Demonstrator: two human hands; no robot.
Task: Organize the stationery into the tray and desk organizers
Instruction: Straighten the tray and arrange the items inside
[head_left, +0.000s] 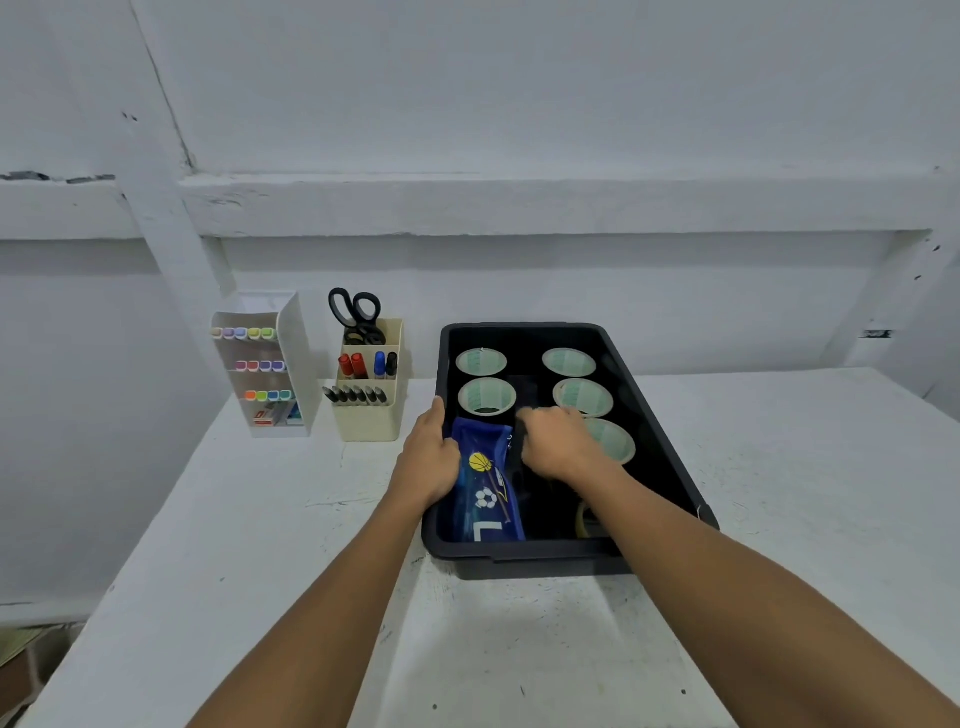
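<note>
1. Right hand (558, 447) covered part of a tape roll (615, 441); its grip was unclear in the dark tray (519, 327).
2. Right forearm (727, 571) hid most of a second roll (584, 519).
3. Organizer's (296, 353) bottom items (275, 415) were too small to tell.

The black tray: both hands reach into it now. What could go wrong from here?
1. The right hand partly covers one tape roll; moving it could push the neat rolls out of their rows.
2. The left hand is at the left wall of the tray, against the pencil case; pulling there might shift the whole tray.
</note>
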